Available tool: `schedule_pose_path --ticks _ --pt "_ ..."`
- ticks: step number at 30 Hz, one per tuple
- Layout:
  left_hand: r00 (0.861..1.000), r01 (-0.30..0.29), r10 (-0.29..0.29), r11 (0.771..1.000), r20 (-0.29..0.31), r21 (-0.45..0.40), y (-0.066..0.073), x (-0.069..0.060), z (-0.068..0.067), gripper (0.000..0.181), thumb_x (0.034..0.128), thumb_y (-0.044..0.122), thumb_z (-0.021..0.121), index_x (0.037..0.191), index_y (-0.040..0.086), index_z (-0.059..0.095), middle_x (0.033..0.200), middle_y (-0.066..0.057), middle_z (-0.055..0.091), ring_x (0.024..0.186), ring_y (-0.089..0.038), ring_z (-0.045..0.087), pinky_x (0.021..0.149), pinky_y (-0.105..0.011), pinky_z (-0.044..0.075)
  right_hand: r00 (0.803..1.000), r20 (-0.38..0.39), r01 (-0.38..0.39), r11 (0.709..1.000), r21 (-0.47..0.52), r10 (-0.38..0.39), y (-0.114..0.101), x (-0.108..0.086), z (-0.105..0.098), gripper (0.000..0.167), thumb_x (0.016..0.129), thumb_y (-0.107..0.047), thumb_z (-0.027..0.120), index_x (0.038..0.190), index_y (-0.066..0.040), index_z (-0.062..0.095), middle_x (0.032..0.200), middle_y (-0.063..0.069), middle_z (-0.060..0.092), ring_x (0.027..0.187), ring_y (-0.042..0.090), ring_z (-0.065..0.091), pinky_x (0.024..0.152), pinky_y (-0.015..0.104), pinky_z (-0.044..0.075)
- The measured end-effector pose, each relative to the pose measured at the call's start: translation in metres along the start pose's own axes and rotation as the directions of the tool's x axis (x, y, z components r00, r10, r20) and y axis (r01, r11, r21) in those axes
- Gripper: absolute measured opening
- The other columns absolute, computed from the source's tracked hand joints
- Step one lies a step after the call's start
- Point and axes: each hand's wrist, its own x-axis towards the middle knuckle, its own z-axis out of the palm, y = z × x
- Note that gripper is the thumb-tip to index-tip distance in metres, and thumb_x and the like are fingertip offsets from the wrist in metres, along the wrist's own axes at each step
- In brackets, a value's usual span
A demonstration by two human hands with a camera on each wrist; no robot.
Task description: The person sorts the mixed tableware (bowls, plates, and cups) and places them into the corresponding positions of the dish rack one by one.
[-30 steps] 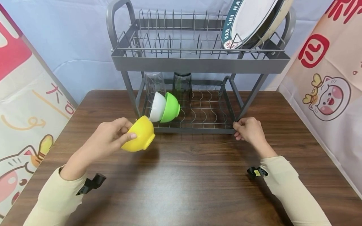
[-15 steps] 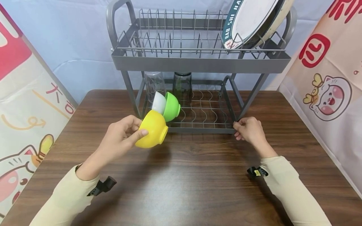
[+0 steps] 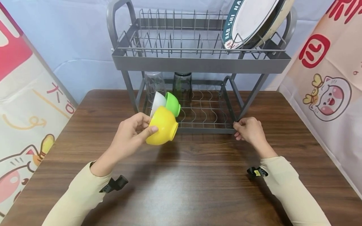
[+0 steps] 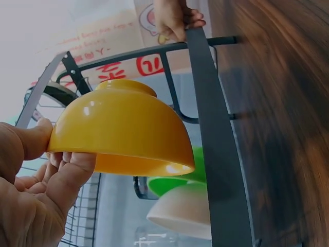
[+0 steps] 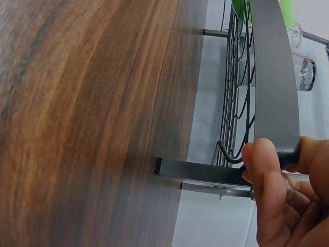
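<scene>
In the head view my left hand [image 3: 131,133] pinches the rim of a yellow bowl [image 3: 161,127] between thumb and fingers. The bowl is tilted on its side, its foot toward the right, in front of the rack's lower shelf. Behind it a white bowl [image 3: 158,101] and a green bowl [image 3: 173,105] lean together on that shelf, partly hidden. My right hand [image 3: 250,130] grips the front right corner of the grey dish rack [image 3: 198,65]; the right wrist view shows thumb and fingers [image 5: 264,157] around the corner of its bar [image 5: 277,77].
Two upturned glasses, one clear [image 3: 154,83] and one dark [image 3: 182,86], stand at the back left of the lower shelf. A large plate [image 3: 251,22] leans in the upper tier at right. The rack stands on a brown wooden table [image 3: 192,188].
My left hand has carried the yellow bowl to the right and slightly up, now covering part of the white and green bowls. My right hand has stayed at the rack corner.
</scene>
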Motion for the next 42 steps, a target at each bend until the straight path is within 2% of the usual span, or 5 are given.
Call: schedule_pose_path --ticks 7,11,24,30,42 --pt "1.0 -0.03 0.03 0.998 -0.004 -0.05 0.008 0.006 0.004 0.013 0.0809 0.009 0.071 0.089 0.009 0.062 0.077 0.002 0.063 0.059 -0.013 0.058 0.05 -0.028 0.047 1.0 0.0 -0.002 1.0 0.007 0.002 -0.001 0.0 0.0 0.028 0.092 -0.015 0.053 0.082 0.007 0.066 0.058 0.006 0.063 0.049 0.016 0.062 0.044 0.027 0.047" --pt "1.0 -0.024 0.024 0.996 0.003 -0.088 0.008 0.012 0.009 0.011 0.0821 0.01 0.07 0.089 0.007 0.062 0.078 0.0 0.063 0.059 -0.014 0.058 0.051 -0.03 0.048 1.0 0.0 -0.01 1.0 0.013 0.01 -0.001 -0.001 0.0 0.027 0.092 -0.015 0.053 0.082 0.007 0.066 0.057 0.006 0.063 0.048 0.016 0.062 0.044 0.027 0.047" --pt "0.999 -0.008 0.005 0.998 -0.049 -0.068 0.002 0.037 0.023 0.008 0.0851 0.012 0.067 0.089 0.005 0.065 0.068 -0.002 0.06 0.058 -0.016 0.051 0.05 -0.028 0.042 1.0 -0.002 -0.009 1.0 0.017 0.009 0.0 -0.001 -0.001 0.027 0.092 -0.015 0.053 0.08 0.006 0.066 0.057 0.006 0.063 0.048 0.015 0.061 0.043 0.028 0.047" --pt "0.998 0.025 -0.032 0.992 -0.052 -0.121 -0.002 0.048 0.03 0.013 0.0867 0.013 0.065 0.093 0.002 0.066 0.071 -0.003 0.063 0.059 -0.017 0.054 0.052 -0.03 0.047 1.0 0.006 -0.015 1.0 0.018 0.014 -0.001 -0.001 -0.001 0.028 0.092 -0.015 0.052 0.081 0.007 0.066 0.057 0.006 0.063 0.048 0.015 0.062 0.044 0.028 0.048" --pt "0.993 0.077 -0.091 0.984 -0.08 -0.162 -0.006 0.066 0.045 0.017 0.0884 0.018 0.064 0.096 0.002 0.067 0.071 -0.006 0.06 0.063 -0.018 0.056 0.055 -0.031 0.05 1.0 -0.004 -0.011 1.0 0.02 0.011 -0.001 -0.001 0.0 0.027 0.091 -0.015 0.053 0.078 0.005 0.066 0.057 0.006 0.063 0.048 0.016 0.061 0.043 0.027 0.047"
